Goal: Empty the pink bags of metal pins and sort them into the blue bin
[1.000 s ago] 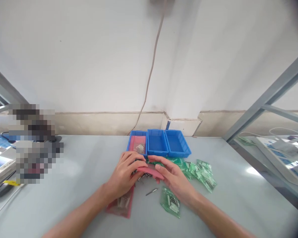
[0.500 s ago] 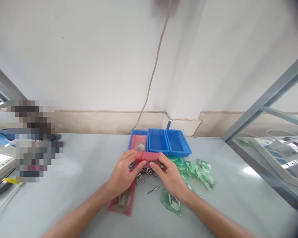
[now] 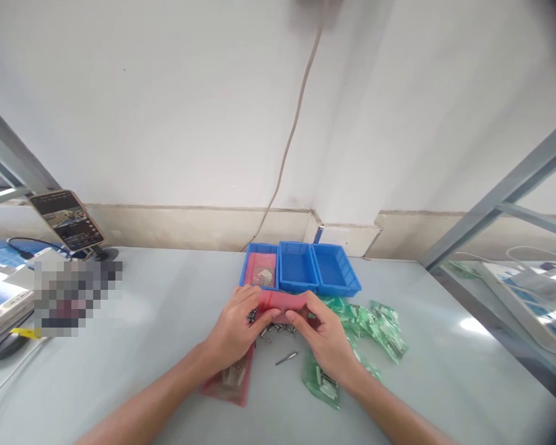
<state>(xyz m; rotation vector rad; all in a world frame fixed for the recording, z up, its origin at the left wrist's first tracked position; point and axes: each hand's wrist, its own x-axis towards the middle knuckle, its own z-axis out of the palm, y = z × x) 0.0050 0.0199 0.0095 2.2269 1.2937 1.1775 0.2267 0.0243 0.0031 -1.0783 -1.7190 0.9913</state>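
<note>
Both hands hold a small red plastic bag (image 3: 282, 301) just above the table, in front of the blue trays. My left hand (image 3: 236, 327) pinches its left end, and my right hand (image 3: 322, 334) pinches its right end. Under the bag lies a heap of small metal pins (image 3: 275, 329), and one pin (image 3: 286, 358) lies apart nearer me. Another red bag (image 3: 231, 380) with pins inside lies under my left wrist. Green bags (image 3: 370, 324) are spread to the right of my right hand.
Three joined blue trays (image 3: 301, 269) stand near the wall; the left one holds a red bag (image 3: 261, 272). A phone (image 3: 67, 219) on a stand is at the far left. Grey shelf frames (image 3: 500, 198) rise on the right. A cable (image 3: 296, 123) hangs down the wall.
The red bag has been lifted off the pins and raised a little, and is now held stretched between both hands. The view has shifted slightly.
</note>
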